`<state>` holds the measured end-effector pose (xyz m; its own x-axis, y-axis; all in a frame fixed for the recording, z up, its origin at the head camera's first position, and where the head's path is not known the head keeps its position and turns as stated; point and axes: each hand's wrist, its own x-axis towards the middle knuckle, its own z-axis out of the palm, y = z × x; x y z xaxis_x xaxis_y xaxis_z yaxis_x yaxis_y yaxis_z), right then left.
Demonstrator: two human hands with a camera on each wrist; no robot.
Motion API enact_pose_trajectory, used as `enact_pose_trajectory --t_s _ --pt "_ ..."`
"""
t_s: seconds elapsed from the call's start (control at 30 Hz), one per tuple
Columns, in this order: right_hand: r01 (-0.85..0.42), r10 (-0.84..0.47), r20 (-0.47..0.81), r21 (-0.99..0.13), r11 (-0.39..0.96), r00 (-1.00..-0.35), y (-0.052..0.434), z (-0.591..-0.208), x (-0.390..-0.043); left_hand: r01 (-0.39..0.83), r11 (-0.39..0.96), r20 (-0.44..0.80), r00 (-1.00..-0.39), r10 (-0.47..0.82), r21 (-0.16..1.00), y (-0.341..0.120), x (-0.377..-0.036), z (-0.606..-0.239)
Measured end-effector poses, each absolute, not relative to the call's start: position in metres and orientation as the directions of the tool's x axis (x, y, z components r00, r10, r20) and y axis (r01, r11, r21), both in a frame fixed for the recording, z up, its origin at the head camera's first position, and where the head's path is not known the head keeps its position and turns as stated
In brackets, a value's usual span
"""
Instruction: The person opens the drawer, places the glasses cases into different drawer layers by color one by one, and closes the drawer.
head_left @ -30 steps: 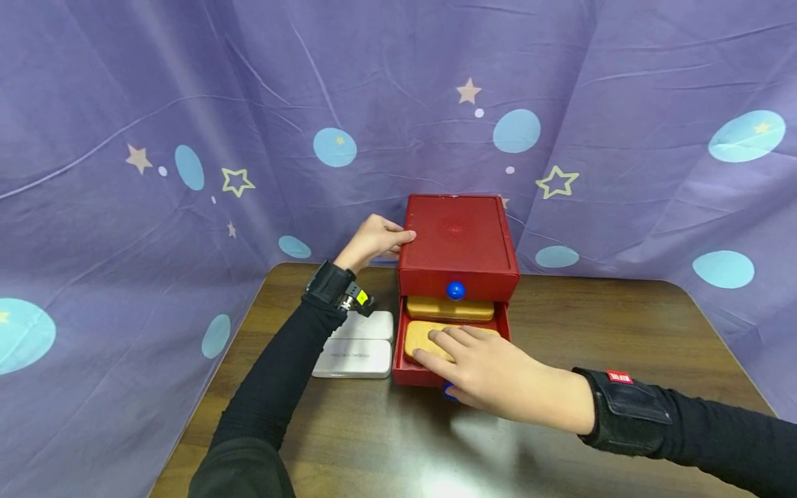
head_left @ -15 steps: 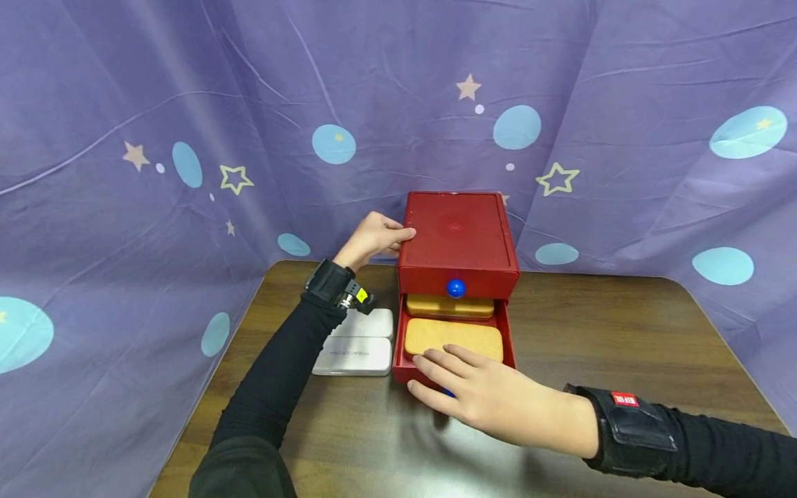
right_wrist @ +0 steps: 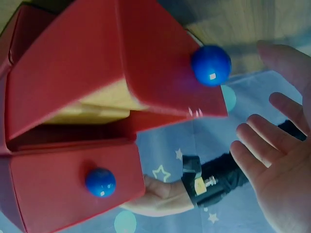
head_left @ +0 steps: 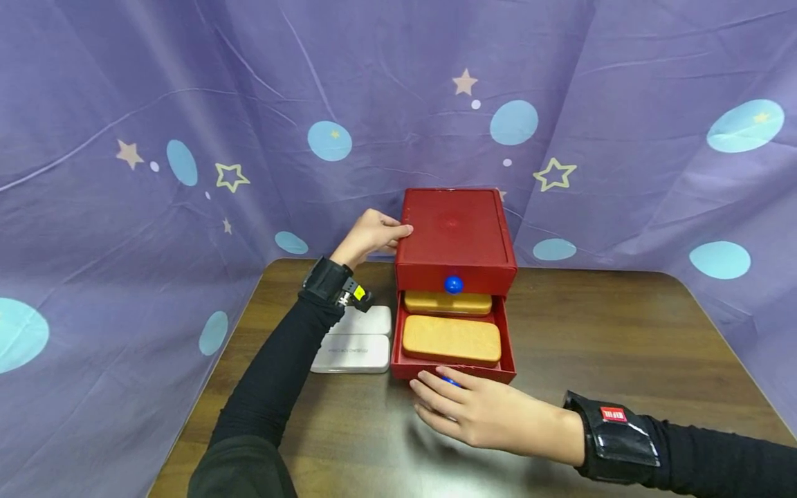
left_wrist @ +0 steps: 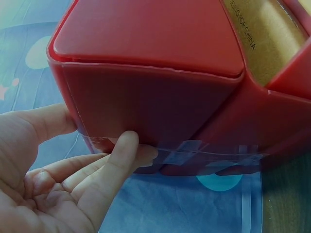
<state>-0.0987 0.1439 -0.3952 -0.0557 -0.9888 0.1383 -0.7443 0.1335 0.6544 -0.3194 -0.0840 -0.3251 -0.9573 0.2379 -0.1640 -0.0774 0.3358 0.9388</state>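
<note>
While left hand steadies, right hand withdrawn

The chest is red with blue knobs, and tan cases lie in its open drawers. Left of the chest sit two white boxes on a dark brown wood-grain table. Behind the chest hangs a purple cloth patterned with pale blue dots and cream stars.

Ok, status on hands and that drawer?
Left hand braces the red box. Right hand open at the lower drawer knob, not gripping. Drawer out, two tan cases inside. Nothing blocking.
</note>
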Motion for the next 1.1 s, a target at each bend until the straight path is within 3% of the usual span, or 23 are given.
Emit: enact_pose_trajectory --t_s 0.53,1.1 --pt "-0.728 -0.987 0.141 0.668 0.157 -0.083 0.151 -0.417 -0.104 -0.081 0.334 -0.168 -0.956 0.239 0.939 -0.084 -0.321 -0.325" --pt "-0.729 -0.959 0.266 0.638 0.249 -0.096 0.157 -0.441 -0.107 -0.059 0.333 -0.146 -0.959 0.243 0.941 -0.086 -0.32 -0.327"
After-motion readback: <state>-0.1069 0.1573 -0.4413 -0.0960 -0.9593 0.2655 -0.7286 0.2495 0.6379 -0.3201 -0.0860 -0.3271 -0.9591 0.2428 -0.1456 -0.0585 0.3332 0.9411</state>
